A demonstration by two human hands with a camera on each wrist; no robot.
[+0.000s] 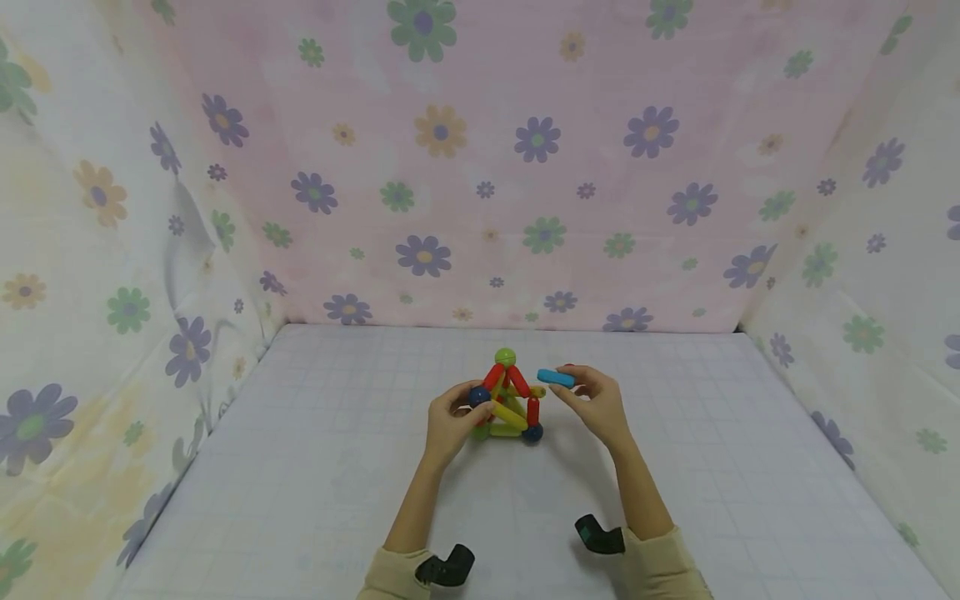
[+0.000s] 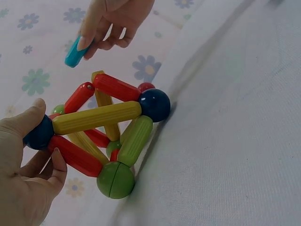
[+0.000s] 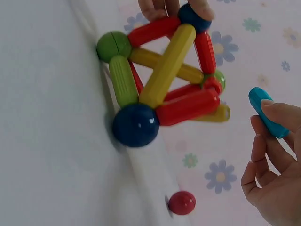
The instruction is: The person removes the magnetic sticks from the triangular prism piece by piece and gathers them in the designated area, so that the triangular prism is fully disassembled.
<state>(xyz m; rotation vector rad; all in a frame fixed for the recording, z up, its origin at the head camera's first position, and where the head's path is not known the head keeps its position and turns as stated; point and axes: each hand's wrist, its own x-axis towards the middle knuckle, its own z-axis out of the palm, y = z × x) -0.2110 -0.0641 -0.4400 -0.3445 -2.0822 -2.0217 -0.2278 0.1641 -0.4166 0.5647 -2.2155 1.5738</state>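
A frame of magnetic building rods and balls (image 1: pixel 510 423) stands on the table, with red, yellow and green rods joined at blue and green balls. My left hand (image 1: pixel 448 427) grips the dark blue ball (image 2: pixel 39 133) at its upper left corner between thumb and fingers. To the right of the frame, my right hand (image 1: pixel 602 408) pinches a light blue rod (image 3: pixel 267 112) between thumb and fingers, apart from the frame. A second dark blue ball (image 3: pixel 136 125) sits low at the near corner. On top is a green ball (image 1: pixel 506 357).
A loose red ball (image 3: pixel 182 203) lies on the table beyond the frame, mostly hidden by my right hand in the head view. Flowered cloth walls (image 1: pixel 487 167) enclose the back and both sides of the white table (image 1: pixel 315 450). Black curved pieces (image 1: pixel 448 567) stick out at both sleeves.
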